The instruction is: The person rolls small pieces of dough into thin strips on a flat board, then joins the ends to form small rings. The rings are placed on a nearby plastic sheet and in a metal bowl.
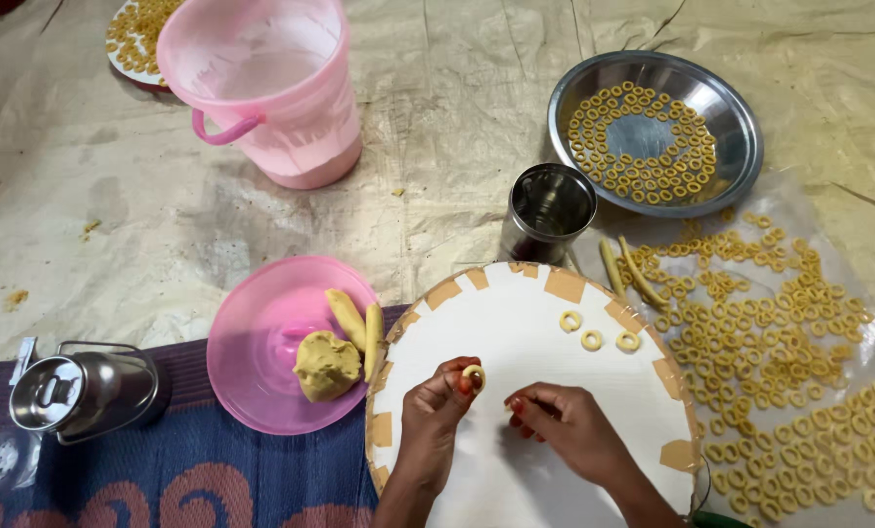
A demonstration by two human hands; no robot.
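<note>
The left hand (pixel 436 406) pinches a dough ring (pixel 474 374) over the round white board (pixel 516 460); the right hand (pixel 565 422) rests loosely curled, holding nothing. Three rings (pixel 594 333) lie ahead, a steel tumbler (pixel 547 210) beyond.

A home floor set up for making snacks by hand.

The work goes on at floor level, over a creased plastic sheet (pixel 457 117) and a woven purple mat (pixel 193 479). Household ware lies about: a pink plastic bucket (pixel 271 88), a pink lid (pixel 262 342) holding lumps of yellow dough (pixel 326 364), a steel tumbler (pixel 547 210), a small steel can (pixel 81 389) and a steel plate (pixel 653 132) of dough rings. More rings (pixel 770 332) dry in rows on clear plastic beside a round white board (pixel 516 323).
</note>
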